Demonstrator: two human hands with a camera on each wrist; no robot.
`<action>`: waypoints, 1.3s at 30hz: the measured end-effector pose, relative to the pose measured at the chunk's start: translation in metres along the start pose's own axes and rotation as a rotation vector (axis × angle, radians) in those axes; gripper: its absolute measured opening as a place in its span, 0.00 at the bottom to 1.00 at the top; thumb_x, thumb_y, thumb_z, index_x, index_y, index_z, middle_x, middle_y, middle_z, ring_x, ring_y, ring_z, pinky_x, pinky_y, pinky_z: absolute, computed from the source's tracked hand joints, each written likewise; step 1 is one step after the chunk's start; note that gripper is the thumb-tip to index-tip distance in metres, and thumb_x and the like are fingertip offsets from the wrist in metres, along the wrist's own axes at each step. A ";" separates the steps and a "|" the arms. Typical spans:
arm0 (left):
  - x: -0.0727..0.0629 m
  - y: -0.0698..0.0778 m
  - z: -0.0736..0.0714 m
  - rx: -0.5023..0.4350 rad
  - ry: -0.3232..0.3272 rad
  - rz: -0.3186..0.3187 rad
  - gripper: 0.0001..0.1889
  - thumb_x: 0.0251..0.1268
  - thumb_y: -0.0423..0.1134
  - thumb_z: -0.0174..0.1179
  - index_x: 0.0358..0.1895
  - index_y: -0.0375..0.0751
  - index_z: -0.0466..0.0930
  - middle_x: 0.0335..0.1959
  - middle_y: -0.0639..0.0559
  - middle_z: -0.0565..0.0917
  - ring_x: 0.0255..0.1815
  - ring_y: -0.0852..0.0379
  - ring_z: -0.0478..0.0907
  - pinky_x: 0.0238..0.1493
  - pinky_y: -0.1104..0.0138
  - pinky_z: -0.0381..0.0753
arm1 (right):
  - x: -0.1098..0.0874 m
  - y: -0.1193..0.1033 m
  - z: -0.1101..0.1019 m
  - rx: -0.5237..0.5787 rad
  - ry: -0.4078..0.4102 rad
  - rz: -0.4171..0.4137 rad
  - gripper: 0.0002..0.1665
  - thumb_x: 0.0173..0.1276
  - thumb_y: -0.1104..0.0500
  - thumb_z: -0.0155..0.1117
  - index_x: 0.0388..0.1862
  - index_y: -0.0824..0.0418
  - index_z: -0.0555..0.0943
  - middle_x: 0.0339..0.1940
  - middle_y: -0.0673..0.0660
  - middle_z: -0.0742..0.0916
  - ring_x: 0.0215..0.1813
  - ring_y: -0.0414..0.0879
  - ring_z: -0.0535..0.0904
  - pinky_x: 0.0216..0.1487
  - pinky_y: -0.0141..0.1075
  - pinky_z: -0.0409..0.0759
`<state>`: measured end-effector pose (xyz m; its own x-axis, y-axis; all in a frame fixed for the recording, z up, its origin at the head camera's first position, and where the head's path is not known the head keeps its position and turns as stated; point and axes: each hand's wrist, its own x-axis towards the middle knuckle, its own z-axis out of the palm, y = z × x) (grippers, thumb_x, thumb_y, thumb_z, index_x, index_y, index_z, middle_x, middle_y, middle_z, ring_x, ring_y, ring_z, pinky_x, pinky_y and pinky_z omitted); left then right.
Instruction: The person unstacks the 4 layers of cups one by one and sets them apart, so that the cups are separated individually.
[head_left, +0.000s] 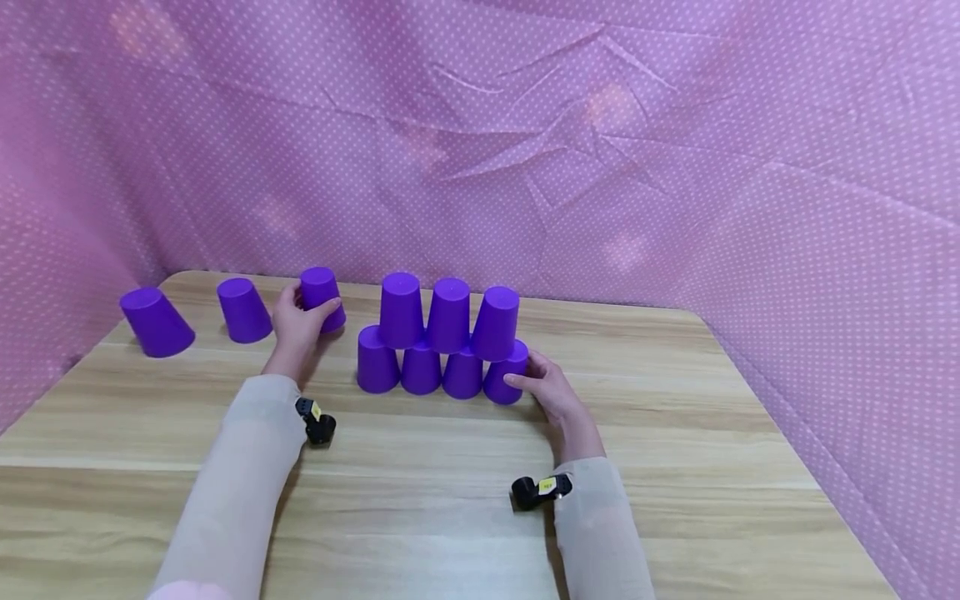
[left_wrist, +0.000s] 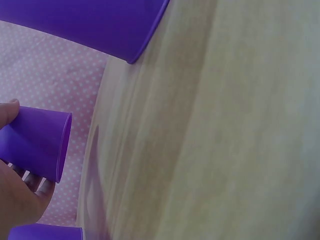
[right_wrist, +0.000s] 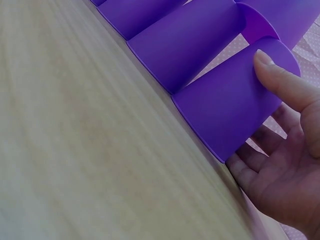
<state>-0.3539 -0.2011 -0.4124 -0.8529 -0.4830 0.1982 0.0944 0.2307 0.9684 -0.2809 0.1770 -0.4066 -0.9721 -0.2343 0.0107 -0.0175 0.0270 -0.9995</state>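
My left hand (head_left: 295, 332) grips an upside-down purple cup (head_left: 321, 287) between thumb and fingers. In the left wrist view this cup's rim (left_wrist: 64, 145) is raised a little off the table. My right hand (head_left: 553, 390) holds the rightmost cup (head_left: 505, 377) of a bottom row, its thumb on the near side and fingers round the outer side. That cup stands upside down on the table. Three more purple cups, including a middle one (head_left: 450, 315), sit upside down across the bottom row, bridging its gaps.
Two upside-down purple cups, one at far left (head_left: 157, 323) and one nearer (head_left: 244, 312), stand apart left of my left hand. The wooden table (head_left: 420, 500) has a back edge close behind the cups. A pink dotted cloth (head_left: 480, 150) hangs around it.
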 end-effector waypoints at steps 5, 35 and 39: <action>-0.018 0.025 -0.003 0.050 -0.041 -0.001 0.36 0.48 0.39 0.63 0.61 0.37 0.57 0.57 0.40 0.66 0.56 0.49 0.63 0.57 0.62 0.61 | 0.001 0.001 -0.001 -0.013 0.008 0.010 0.32 0.51 0.66 0.64 0.57 0.62 0.68 0.49 0.60 0.76 0.51 0.49 0.70 0.56 0.38 0.64; -0.014 0.030 0.004 0.026 -0.080 -0.112 0.35 0.48 0.34 0.62 0.61 0.38 0.56 0.58 0.40 0.64 0.58 0.48 0.60 0.58 0.61 0.58 | 0.003 0.003 -0.003 0.004 0.004 -0.004 0.31 0.51 0.68 0.63 0.57 0.63 0.68 0.50 0.61 0.76 0.52 0.49 0.70 0.56 0.37 0.64; -0.014 0.031 0.006 0.002 -0.081 -0.135 0.36 0.48 0.34 0.62 0.62 0.40 0.55 0.59 0.41 0.63 0.59 0.49 0.59 0.59 0.61 0.57 | 0.004 0.004 -0.003 0.001 0.005 -0.002 0.32 0.51 0.68 0.63 0.57 0.63 0.68 0.50 0.61 0.76 0.52 0.49 0.69 0.56 0.37 0.63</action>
<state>-0.3418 -0.1825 -0.3859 -0.8963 -0.4402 0.0536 -0.0246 0.1699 0.9852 -0.2856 0.1795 -0.4100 -0.9732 -0.2295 0.0130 -0.0192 0.0251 -0.9995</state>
